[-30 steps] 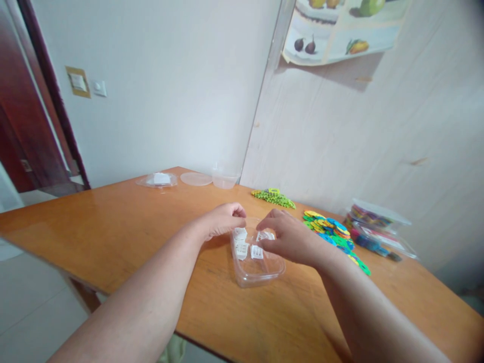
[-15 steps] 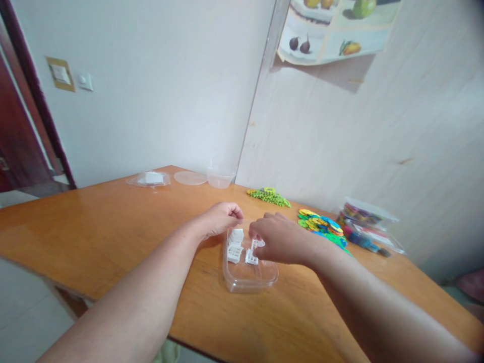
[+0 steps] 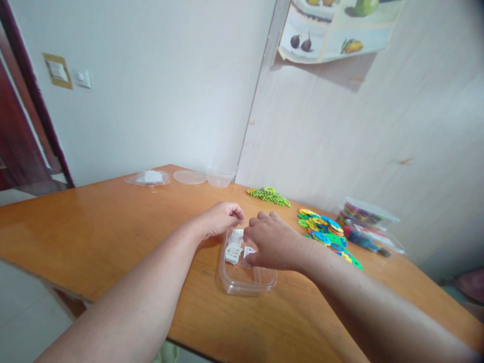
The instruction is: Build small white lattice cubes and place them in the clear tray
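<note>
Nearest us on the table [image 3: 202, 312], between the two forearms, sits a clear plastic container [image 3: 247, 288], its front half showing bare floor. White slatted pieces [image 3: 233, 253] lie in its left side, and another white piece [image 3: 248, 250] shows only in part beneath the right hand [image 3: 270, 242]. That hand arches over the container with fingers curled down; its own back hides the fingertips, so we cannot tell whether it grips anything. The left hand [image 3: 226, 220] is bent by the far left corner, thumb and fingers drawn together; we cannot tell whether they pinch the rim.

Beyond, to the right, we see a heap of coloured discs [image 3: 329, 237], and past it stacked clear boxes [image 3: 368, 219]; the lower one seems to hold pink and blue things, blurred for us. Farther back lies a yellow-green pile [image 3: 269, 196]. Along the far edge stand a translucent tub [image 3: 220, 179], a round lid [image 3: 190, 177] and clear packaging [image 3: 151, 177] with a white label. On the wall, the fruit poster [image 3: 340, 35] is cut off above.
</note>
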Action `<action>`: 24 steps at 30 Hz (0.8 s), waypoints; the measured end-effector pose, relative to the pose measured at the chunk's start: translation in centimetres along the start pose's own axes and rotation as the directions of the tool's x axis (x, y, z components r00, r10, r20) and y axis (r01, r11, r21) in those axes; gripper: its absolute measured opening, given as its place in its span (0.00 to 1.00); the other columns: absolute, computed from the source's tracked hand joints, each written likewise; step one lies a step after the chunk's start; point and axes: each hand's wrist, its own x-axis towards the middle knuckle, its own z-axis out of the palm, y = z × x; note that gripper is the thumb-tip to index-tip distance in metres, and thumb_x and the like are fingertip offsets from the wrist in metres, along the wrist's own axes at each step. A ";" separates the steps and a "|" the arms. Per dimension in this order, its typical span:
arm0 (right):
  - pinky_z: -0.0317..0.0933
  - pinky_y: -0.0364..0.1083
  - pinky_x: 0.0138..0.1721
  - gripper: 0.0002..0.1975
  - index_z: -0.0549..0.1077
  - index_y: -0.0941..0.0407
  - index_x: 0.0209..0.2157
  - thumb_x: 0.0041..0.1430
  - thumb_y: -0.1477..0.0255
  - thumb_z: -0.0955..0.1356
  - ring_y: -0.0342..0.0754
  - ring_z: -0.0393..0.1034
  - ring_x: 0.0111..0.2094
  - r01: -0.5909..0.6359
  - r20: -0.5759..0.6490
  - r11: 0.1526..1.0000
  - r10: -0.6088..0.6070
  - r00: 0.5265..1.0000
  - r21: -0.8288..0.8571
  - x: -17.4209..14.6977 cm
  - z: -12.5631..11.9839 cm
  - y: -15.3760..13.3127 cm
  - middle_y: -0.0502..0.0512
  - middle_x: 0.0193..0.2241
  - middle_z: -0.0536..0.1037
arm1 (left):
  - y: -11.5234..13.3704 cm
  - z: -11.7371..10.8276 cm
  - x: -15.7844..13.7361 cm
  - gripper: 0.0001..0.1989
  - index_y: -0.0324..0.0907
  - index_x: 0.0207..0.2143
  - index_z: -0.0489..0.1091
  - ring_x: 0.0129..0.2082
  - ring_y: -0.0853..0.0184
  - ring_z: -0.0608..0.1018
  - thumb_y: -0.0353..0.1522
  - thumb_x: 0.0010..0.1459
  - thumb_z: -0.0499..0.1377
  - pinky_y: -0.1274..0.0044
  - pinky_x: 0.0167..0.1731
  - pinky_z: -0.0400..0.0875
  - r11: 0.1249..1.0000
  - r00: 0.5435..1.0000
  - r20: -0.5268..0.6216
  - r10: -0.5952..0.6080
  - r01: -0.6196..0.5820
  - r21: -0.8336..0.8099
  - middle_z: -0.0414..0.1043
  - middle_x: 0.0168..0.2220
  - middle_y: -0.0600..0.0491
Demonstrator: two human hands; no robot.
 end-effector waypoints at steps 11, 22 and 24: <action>0.59 0.55 0.41 0.21 0.76 0.59 0.37 0.50 0.56 0.67 0.59 0.67 0.42 0.032 0.031 0.999 -0.032 0.999 0.013 1.2 -0.3 -2.0 0.63 0.39 0.77 | 0.3 0.0 0.0 0.08 0.39 0.31 0.72 0.25 0.70 0.73 0.31 0.45 0.64 0.79 0.26 0.64 0.998 0.999 0.030 -0.019 0.021 -0.063 0.73 0.25 0.55; 0.58 0.55 0.42 0.21 0.76 0.58 0.38 0.50 0.56 0.66 0.59 0.67 0.41 0.013 0.047 1.000 -0.013 0.999 0.010 1.2 0.0 -1.4 0.63 0.37 0.77 | -0.3 0.0 0.2 0.09 0.39 0.32 0.73 0.29 0.67 0.75 0.31 0.45 0.62 0.78 0.27 0.65 1.000 1.000 0.013 0.014 -0.014 -0.007 0.75 0.28 0.53; 0.58 0.54 0.41 0.21 0.76 0.58 0.38 0.50 0.56 0.67 0.59 0.68 0.41 0.010 0.050 1.000 -0.011 0.999 0.007 1.3 0.1 -1.4 0.63 0.37 0.78 | -0.2 0.0 0.2 0.09 0.39 0.32 0.73 0.27 0.68 0.74 0.33 0.46 0.63 0.78 0.27 0.65 1.000 1.000 0.010 0.011 -0.011 -0.004 0.74 0.28 0.53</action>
